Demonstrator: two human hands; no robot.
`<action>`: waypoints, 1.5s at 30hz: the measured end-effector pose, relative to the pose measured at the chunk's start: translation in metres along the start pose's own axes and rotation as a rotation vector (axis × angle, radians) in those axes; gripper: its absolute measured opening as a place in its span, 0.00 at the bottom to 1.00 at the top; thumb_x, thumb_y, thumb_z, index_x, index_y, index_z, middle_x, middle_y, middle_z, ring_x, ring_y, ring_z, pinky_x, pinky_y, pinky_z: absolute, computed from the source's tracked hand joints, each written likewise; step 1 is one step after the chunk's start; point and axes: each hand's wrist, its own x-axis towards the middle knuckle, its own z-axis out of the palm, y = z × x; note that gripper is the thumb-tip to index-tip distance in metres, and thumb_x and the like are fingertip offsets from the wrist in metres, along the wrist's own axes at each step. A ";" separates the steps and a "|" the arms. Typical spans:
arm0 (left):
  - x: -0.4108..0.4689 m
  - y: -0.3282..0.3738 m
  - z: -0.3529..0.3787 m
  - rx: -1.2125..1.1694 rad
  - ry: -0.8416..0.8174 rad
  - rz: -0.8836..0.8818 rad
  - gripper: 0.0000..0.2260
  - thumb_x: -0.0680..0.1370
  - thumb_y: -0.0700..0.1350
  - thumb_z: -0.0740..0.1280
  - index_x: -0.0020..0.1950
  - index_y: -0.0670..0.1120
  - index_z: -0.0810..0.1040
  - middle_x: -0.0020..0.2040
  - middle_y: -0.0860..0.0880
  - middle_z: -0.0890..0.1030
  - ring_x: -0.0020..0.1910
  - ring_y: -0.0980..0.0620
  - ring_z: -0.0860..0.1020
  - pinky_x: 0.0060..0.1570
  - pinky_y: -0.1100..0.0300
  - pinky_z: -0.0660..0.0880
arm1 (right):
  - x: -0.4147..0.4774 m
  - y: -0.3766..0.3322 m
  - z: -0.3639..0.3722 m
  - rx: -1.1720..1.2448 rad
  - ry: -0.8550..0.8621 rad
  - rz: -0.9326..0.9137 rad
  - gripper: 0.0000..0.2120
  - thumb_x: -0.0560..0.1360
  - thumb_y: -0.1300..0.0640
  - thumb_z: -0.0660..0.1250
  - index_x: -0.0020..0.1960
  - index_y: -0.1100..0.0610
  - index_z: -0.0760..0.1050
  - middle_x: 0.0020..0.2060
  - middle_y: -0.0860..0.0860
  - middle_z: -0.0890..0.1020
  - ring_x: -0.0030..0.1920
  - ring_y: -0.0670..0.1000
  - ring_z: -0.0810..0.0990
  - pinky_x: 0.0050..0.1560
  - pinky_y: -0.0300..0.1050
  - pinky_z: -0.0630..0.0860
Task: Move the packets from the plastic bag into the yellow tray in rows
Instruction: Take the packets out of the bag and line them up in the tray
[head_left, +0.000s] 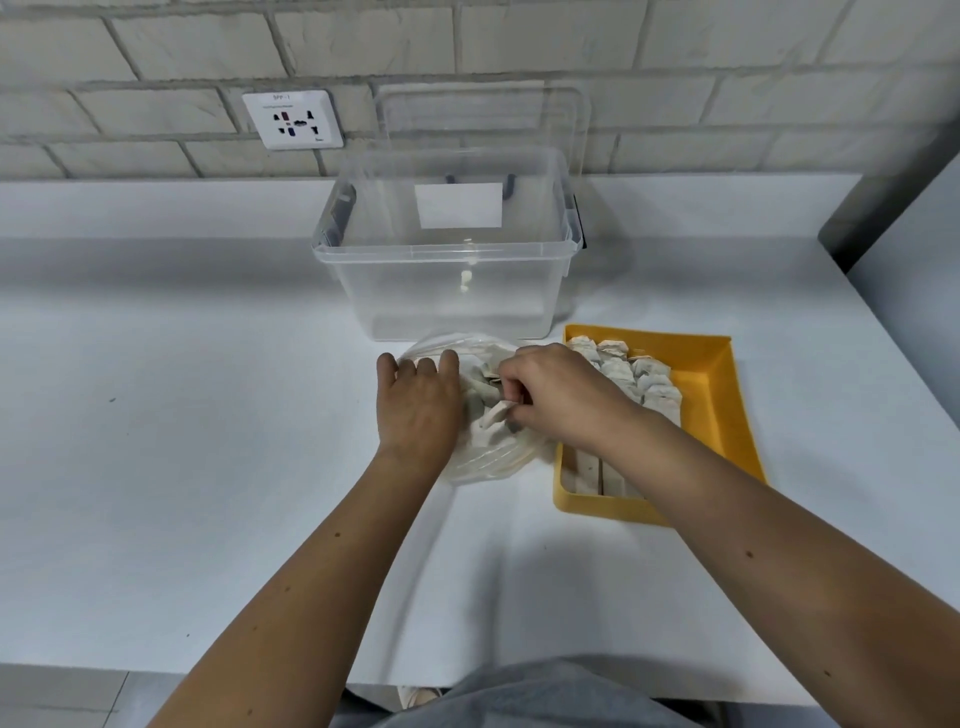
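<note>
A clear plastic bag (491, 460) with pale packets inside lies on the white table, just left of the yellow tray (722, 410). My left hand (418, 402) rests flat on the bag's left side with fingers straight. My right hand (558, 397) reaches into the bag's mouth and pinches a pale packet (493, 415) between thumb and fingers. Several packets (644, 382) lie in rows along the tray's left half; my right forearm covers part of them.
An open clear storage box (447, 291) stands right behind the bag, its lid leaning on the brick wall. A wall socket (293, 119) sits at the back left. White tabletop stretches to the left and toward me.
</note>
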 end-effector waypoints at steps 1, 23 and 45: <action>0.001 0.001 0.005 -0.003 0.047 -0.007 0.12 0.69 0.45 0.71 0.50 0.46 0.76 0.38 0.49 0.80 0.38 0.44 0.79 0.50 0.50 0.58 | -0.001 0.002 -0.001 0.004 0.004 0.009 0.10 0.68 0.62 0.73 0.37 0.53 0.73 0.39 0.49 0.77 0.41 0.49 0.73 0.39 0.44 0.70; -0.012 -0.019 -0.010 -0.556 0.057 -0.077 0.06 0.79 0.50 0.65 0.52 0.55 0.81 0.42 0.54 0.83 0.48 0.53 0.80 0.63 0.55 0.49 | -0.005 0.011 -0.002 0.146 0.009 0.020 0.07 0.69 0.56 0.77 0.42 0.53 0.79 0.38 0.44 0.81 0.40 0.45 0.78 0.41 0.41 0.75; -0.016 0.002 -0.063 -1.802 -0.336 -0.399 0.08 0.78 0.43 0.71 0.52 0.40 0.84 0.45 0.42 0.87 0.47 0.43 0.85 0.46 0.53 0.79 | -0.039 0.015 -0.009 1.108 0.172 0.306 0.09 0.75 0.64 0.70 0.41 0.59 0.71 0.37 0.60 0.82 0.35 0.51 0.83 0.39 0.42 0.81</action>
